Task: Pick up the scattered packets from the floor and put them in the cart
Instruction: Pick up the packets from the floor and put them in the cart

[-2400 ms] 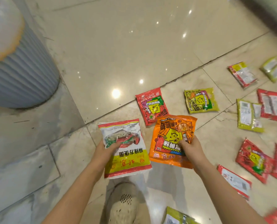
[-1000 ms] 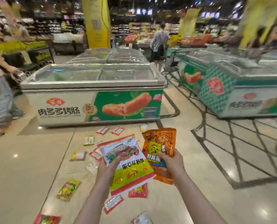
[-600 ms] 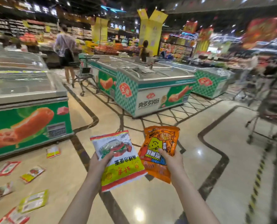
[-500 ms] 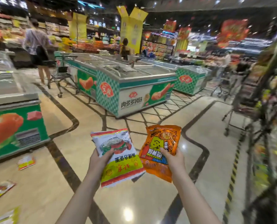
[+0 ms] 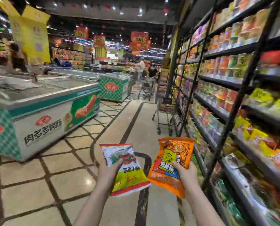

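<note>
Carrying phase. The left hand grips the white-and-yellow packet; the right hand grips the orange packet. The cart stands well ahead, beside the shelving. Both packets are best lowered over its basket, not tossed.

A white packet with red edges, a yellow-green lower band and a food photo is held upright in the left hand, its print upside down. Just beside it, the right hand holds an orange packet with a yellow cartoon face, tilted slightly. A metal shopping cart stands well ahead by the shelving on the right, blurred.
</note>
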The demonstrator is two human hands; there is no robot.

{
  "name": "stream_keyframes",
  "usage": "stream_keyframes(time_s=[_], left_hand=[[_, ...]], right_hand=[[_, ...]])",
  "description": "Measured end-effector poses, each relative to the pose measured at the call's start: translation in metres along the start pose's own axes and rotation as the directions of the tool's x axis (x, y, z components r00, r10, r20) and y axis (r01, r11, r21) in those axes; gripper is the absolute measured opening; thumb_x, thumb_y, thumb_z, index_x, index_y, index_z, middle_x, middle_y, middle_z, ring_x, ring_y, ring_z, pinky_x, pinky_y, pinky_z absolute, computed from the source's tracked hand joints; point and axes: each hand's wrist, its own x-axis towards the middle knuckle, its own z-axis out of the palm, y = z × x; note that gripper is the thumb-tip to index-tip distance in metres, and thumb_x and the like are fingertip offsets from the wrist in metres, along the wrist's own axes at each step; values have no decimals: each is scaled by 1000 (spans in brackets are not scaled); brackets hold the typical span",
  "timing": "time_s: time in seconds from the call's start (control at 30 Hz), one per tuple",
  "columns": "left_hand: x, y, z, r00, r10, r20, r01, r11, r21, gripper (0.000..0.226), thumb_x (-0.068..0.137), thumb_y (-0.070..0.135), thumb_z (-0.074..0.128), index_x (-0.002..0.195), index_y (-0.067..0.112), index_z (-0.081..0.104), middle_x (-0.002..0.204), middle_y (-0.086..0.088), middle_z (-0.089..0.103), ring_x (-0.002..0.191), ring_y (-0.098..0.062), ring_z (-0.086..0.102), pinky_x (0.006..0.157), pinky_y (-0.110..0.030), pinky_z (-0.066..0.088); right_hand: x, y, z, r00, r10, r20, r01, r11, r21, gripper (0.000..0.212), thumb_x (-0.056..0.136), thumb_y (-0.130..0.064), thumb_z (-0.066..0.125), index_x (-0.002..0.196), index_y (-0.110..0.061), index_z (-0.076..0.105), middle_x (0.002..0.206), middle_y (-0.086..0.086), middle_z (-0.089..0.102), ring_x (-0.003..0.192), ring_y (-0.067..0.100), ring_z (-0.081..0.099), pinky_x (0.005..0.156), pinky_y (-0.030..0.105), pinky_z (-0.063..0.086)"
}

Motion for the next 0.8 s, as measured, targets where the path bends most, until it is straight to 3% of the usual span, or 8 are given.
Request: stream_keyframes(time_s=[0.1,0.17,0.27,0.43,0.53,0.73,0.8], left_hand=[[75,3,46,997,1,75,-7,997,75,41,64,31,78,99,19,62,91,-1,72,84,-24,68,83,-42,53],[119,0,73,993,-25,114,11,993,116,55,49,44,74,98,21,64,91,0,74,86,-25,69,87,-48,53],[185,-11,111,985,-56,166,28,985,169,60,48,50,72,100,21,65,91,0,74,85,-24,70,85,-47,54],[307,-26,184,981,-27,192,0,991,136,41,63,31,74,99,14,66,87,-5,75,79,-24,71,78,-45,57],[389,-25,236,977,-4,212,-19,994,110,18,80,16,71,98,14,66,80,-1,74,73,-21,71,67,-33,56],[543,-16,329,979,2,204,-23,995,99,18,86,15,66,103,15,61,86,-5,72,71,-22,70,60,-29,52],[587,-18,354,980,4,200,-28,993,117,21,85,16,66,105,15,61,89,-6,72,75,-24,70,65,-32,54]], right_hand=[[66,-10,-1,994,-30,-101,31,999,12,28,84,-2,65,111,-4,58,101,16,68,78,25,66,66,32,54],[108,-14,-1,988,-32,-150,35,999,17,29,84,-3,65,112,-4,58,103,17,67,82,28,66,71,37,55],[174,-16,2,977,-38,-208,42,999,19,26,84,-4,65,109,-6,57,103,16,67,84,30,65,77,40,54],[308,-15,13,965,-53,-257,61,998,26,28,84,-8,66,110,-9,56,103,15,67,88,30,65,71,35,53],[405,-20,23,961,-50,-270,69,996,59,31,83,-8,67,112,-12,56,106,16,67,91,33,66,83,46,54],[581,-37,50,968,-29,-249,49,996,72,27,81,-11,71,103,-18,58,106,15,68,91,34,67,85,53,53],[634,-38,58,965,-30,-262,43,998,45,27,79,-14,72,101,-21,58,107,15,67,91,33,67,85,53,54]])
